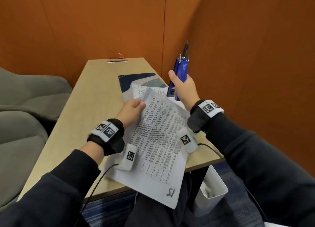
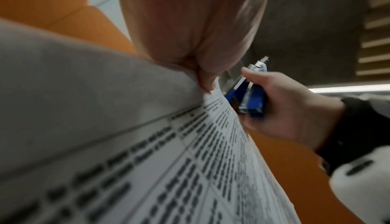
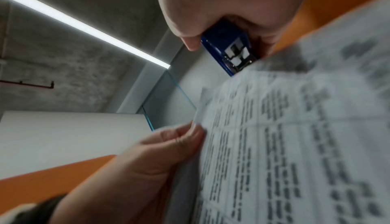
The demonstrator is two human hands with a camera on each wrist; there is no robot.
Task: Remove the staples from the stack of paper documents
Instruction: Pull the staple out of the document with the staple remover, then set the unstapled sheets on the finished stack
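Note:
My left hand (image 1: 134,108) pinches the upper left edge of a printed paper document (image 1: 158,138), lifting it off the desk; the pinch on the document (image 2: 147,169) shows close up in the left wrist view. My right hand (image 1: 183,88) grips a blue staple remover (image 1: 179,73) with its metal tip pointing up, held above and to the right of the paper. The right wrist view shows that blue staple remover (image 3: 230,49) in my fingers and the left hand (image 3: 168,144) on the blurred document (image 3: 295,144). More printed sheets (image 1: 144,88) lie on the desk behind.
The wooden desk (image 1: 81,114) stands against an orange wall. A dark blue patterned pad (image 1: 134,80) lies under the sheets at the back. Grey seats (image 1: 25,107) are on the left. A white bin (image 1: 213,191) stands below the desk's right front corner.

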